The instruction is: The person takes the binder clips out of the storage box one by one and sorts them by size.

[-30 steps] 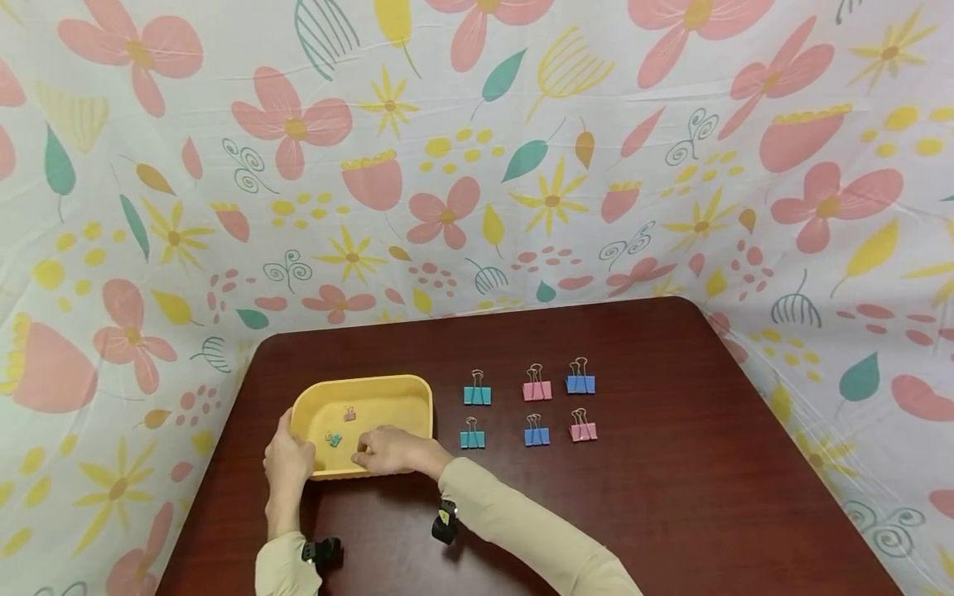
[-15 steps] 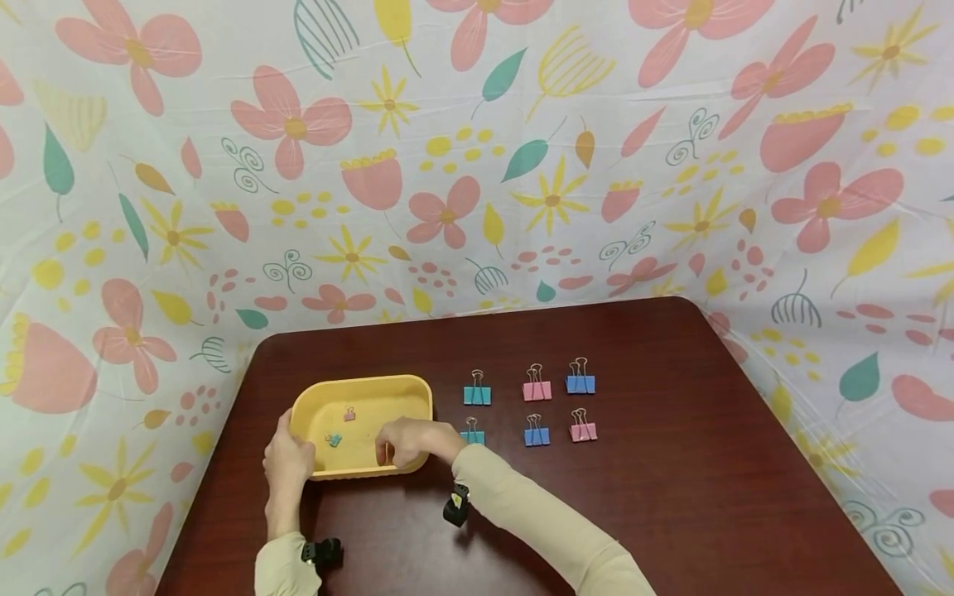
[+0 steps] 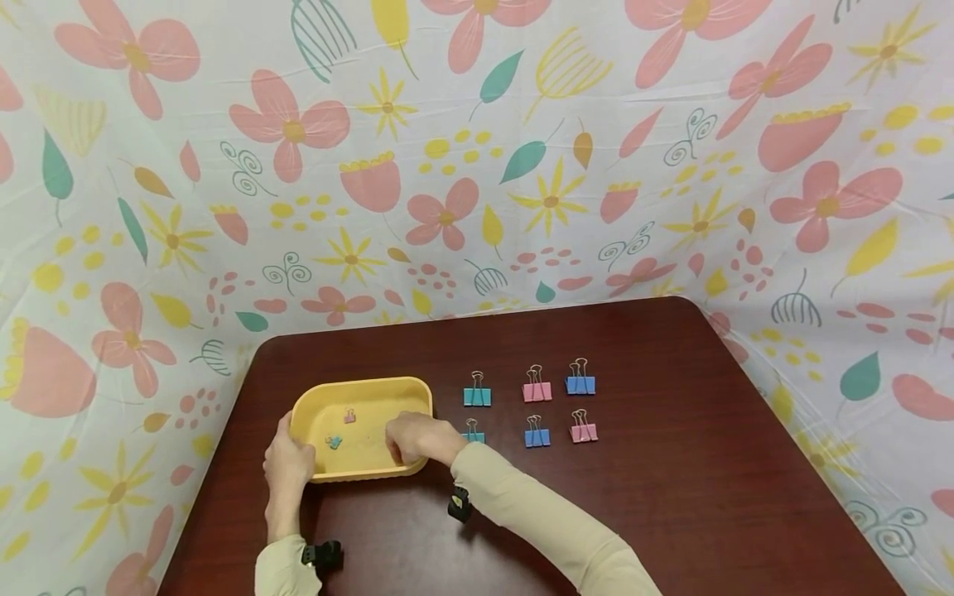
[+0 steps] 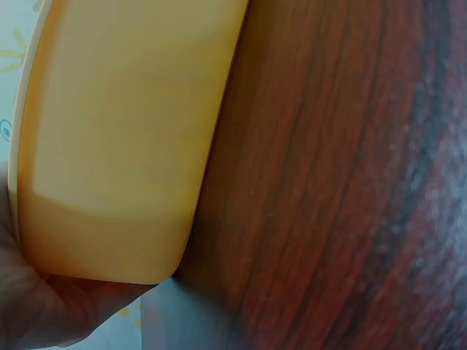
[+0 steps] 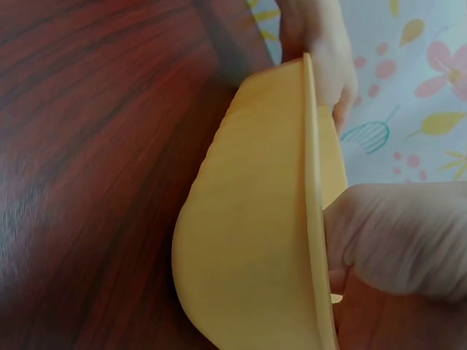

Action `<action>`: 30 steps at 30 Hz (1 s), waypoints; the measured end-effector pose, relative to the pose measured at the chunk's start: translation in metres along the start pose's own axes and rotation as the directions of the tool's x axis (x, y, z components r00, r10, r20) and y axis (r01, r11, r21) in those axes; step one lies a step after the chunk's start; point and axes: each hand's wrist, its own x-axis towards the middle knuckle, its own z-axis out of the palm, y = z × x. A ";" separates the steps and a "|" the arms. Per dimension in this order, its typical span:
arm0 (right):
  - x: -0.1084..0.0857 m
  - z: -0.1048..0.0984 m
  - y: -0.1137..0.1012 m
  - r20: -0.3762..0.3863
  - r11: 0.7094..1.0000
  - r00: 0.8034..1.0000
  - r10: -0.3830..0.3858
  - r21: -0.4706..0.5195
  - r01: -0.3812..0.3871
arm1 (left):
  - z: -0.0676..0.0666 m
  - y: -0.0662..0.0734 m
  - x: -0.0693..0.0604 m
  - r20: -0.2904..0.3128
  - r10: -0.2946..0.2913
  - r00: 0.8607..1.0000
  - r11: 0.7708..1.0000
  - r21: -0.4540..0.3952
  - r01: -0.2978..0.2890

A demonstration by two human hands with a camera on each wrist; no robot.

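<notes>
At the left end of the yellow tray (image 3: 361, 475), my left hand (image 3: 287, 460) grips the wall; the left wrist view shows that hand (image 4: 44, 306) around the tray's end (image 4: 124, 146). My right hand (image 3: 417, 437) reaches down inside the tray's right part with bent fingers. In the right wrist view the tray wall (image 5: 248, 219) hides the fingertips of that hand (image 5: 401, 237), so what they touch or hold cannot be seen. A small pink clip (image 3: 350, 416) and a small teal clip (image 3: 334, 443) lie in the tray's left half.
Right of the tray, several binder clips stand in two rows on the dark table (image 3: 671, 497): teal (image 3: 477, 396), pink (image 3: 537, 391) and blue (image 3: 580, 385) behind; partly hidden teal (image 3: 473, 437), blue (image 3: 537, 437) and pink (image 3: 584, 432) in front. A floral cloth hangs behind.
My right hand has moved rightward inside the tray, from near its middle to the right part. My left hand keeps its grip in the same place.
</notes>
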 end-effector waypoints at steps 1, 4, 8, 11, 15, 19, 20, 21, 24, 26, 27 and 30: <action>0.000 0.000 0.000 -0.005 1.000 1.000 0.004 -0.010 -0.004 | 0.000 0.000 0.000 0.003 -0.001 1.000 1.000 0.001 0.001; -0.001 0.000 0.001 -0.017 0.999 1.000 0.005 -0.034 -0.006 | 0.001 0.001 0.001 0.006 -0.002 1.000 1.000 -0.005 0.002; 0.001 0.002 0.005 -0.048 1.000 0.998 -0.029 -0.014 0.028 | 0.001 0.001 0.000 0.009 -0.006 1.000 1.000 -0.010 0.006; 0.002 0.004 0.009 -0.098 0.996 0.991 -0.086 0.023 0.089 | 0.000 0.000 0.000 0.001 -0.003 1.000 1.000 -0.007 0.003; 0.002 0.002 0.014 -0.176 0.984 0.972 -0.158 0.058 0.171 | 0.000 -0.001 0.000 0.002 -0.003 1.000 1.000 -0.005 0.003; -0.002 -0.004 0.020 -0.224 0.963 0.956 -0.190 0.145 0.225 | 0.000 -0.002 0.000 0.020 -0.009 1.000 1.000 -0.006 0.009; -0.004 -0.006 0.022 -0.232 0.957 0.954 -0.191 0.171 0.234 | 0.000 -0.002 0.000 0.023 -0.009 1.000 1.000 -0.005 0.009; -0.005 -0.007 0.023 -0.241 0.951 0.952 -0.190 0.197 0.239 | 0.000 -0.002 0.000 0.024 -0.009 1.000 1.000 -0.004 0.009; -0.009 -0.009 0.030 -0.265 0.931 0.948 -0.177 0.268 0.249 | -0.001 -0.002 0.000 0.020 -0.010 1.000 1.000 -0.004 0.011; -0.012 -0.010 0.034 -0.279 0.915 0.945 -0.170 0.312 0.257 | -0.001 -0.002 0.000 0.021 -0.013 1.000 1.000 -0.004 0.013; -0.013 -0.010 0.036 -0.287 0.908 0.943 -0.168 0.328 0.261 | -0.001 -0.002 0.000 0.018 -0.013 1.000 1.000 -0.005 0.014; -0.020 -0.013 0.041 -0.316 0.885 0.935 -0.162 0.371 0.279 | 0.000 -0.002 0.000 0.016 -0.015 1.000 1.000 -0.007 0.015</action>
